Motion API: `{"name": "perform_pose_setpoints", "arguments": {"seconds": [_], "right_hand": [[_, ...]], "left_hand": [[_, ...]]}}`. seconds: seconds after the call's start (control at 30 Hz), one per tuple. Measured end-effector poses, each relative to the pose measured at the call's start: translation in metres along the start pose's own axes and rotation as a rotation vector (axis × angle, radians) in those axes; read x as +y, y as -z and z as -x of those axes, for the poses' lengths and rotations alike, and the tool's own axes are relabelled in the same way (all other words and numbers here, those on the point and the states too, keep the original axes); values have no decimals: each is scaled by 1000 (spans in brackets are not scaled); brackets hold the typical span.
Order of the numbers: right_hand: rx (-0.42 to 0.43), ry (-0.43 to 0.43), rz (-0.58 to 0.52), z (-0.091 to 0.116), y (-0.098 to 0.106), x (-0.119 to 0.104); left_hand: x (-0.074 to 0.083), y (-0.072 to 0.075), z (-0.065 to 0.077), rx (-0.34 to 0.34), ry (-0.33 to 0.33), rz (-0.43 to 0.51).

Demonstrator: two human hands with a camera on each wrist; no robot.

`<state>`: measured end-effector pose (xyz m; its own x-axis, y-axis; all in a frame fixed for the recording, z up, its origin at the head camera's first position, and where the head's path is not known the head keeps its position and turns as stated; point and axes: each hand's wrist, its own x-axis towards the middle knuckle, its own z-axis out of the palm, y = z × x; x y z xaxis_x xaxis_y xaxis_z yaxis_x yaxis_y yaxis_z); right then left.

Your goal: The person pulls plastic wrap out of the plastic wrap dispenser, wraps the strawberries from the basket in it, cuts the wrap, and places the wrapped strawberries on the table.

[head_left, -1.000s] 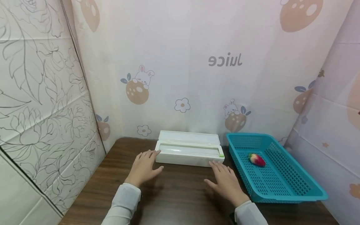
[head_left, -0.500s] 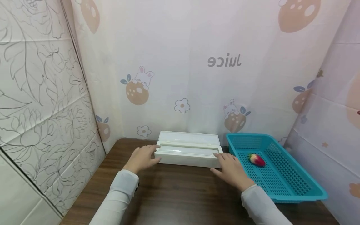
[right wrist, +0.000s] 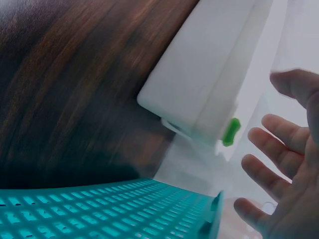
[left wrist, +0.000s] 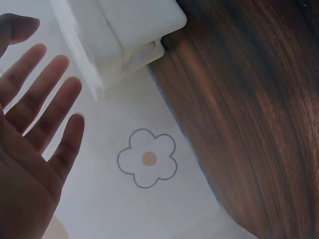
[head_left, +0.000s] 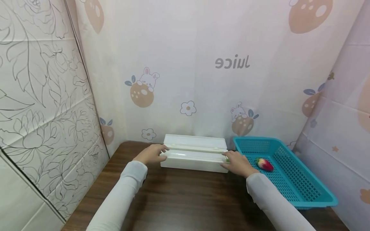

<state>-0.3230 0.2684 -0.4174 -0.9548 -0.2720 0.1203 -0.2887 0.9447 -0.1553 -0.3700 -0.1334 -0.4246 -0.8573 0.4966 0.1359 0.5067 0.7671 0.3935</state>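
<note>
A long white cling film dispenser (head_left: 193, 164) stands at the back of the table with its lid (head_left: 195, 140) raised. Just off its left end is my left hand (head_left: 151, 155), fingers spread and thumb apart. My right hand (head_left: 239, 163) is at the other end, its fingertips overlapping the dispenser's corner in the head view. Both wrist views show relaxed fingers with nothing between them. A green slide cutter (right wrist: 231, 132) shows at the dispenser's right end in the right wrist view; my right hand mostly hides it from the head camera.
Right of the dispenser stands a teal plastic basket (head_left: 289, 192) holding a red and white strawberry (head_left: 264, 164). A printed curtain (head_left: 188, 64) hangs right behind the dark wooden table (head_left: 185, 199).
Both hands have moved forward toward the dispenser's ends, and the right hand has also shifted right. The dispenser, basket and strawberry have stayed put.
</note>
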Motion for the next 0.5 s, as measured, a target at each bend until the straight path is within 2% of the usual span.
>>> {"name": "perform_pose_setpoints", "arguments": {"seconds": [0.23, 0.33, 0.5], "right_hand": [[-46, -31, -20, -14, -7, 5], [-70, -43, -22, -17, -11, 6], [-74, -63, -7, -19, -15, 6]], "left_hand": [[-3, -6, -11, 34, 58, -120], [-2, -7, -13, 12, 57, -155], [-2, -9, -14, -42, 61, -154]]}}
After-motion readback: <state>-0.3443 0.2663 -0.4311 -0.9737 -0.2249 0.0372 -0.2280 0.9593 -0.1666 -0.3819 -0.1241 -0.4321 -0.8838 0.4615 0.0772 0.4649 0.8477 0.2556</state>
